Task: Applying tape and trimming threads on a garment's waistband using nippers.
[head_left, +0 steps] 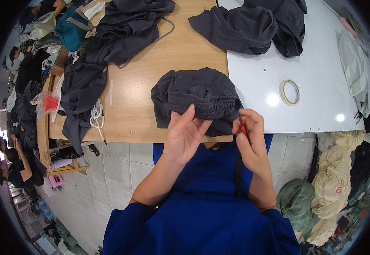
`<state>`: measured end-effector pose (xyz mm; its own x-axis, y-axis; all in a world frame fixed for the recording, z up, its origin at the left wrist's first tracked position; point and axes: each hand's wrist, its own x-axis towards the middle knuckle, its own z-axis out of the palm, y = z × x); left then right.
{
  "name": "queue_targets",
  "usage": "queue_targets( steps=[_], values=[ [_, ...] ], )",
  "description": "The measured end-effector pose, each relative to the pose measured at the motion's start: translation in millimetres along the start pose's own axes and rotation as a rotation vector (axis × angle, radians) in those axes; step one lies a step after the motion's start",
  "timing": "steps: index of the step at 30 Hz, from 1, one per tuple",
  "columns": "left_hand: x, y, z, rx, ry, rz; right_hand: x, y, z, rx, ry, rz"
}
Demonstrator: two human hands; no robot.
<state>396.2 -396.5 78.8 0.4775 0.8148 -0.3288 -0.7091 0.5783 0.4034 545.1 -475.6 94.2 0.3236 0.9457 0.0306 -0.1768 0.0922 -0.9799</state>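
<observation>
A dark grey garment (202, 80) with a gathered elastic waistband lies bunched at the table's near edge. My left hand (184, 136) is closed on the waistband, thumb on top and the other fingers underneath. At the waistband's right end, my right hand (253, 140) is closed round small red-handled snips (242, 126). Their dark tip points up toward the garment's edge. The blades are too small to make out clearly.
A roll of tape (290, 92) lies on the white tabletop (261, 85). More dark grey garments (240, 27) are heaped at the back and left. A white cord (96, 114) hangs near the wooden table's left edge. Cream cloth (338, 170) is piled at right; people (21, 165) sit far left.
</observation>
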Motion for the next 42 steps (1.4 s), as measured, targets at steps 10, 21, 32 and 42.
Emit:
queue_targets(
  steps=[10, 21, 32, 42],
  values=[
    [-3, -9, 7, 0.138, 0.094, 0.025, 17, 6, 6, -0.432, 0.069, -0.291],
    [-7, -13, 7, 0.134, 0.124, -0.028, 11, 8, 22, -0.648, 0.128, -0.396],
    [-8, -11, 7, 0.132, 0.126, -0.035, -5, -16, 7, -0.303, -0.118, -0.060],
    [-10, -8, 16, 0.149, 0.124, -0.057, 18, -8, 2, -0.799, 0.048, -0.548]
  ],
)
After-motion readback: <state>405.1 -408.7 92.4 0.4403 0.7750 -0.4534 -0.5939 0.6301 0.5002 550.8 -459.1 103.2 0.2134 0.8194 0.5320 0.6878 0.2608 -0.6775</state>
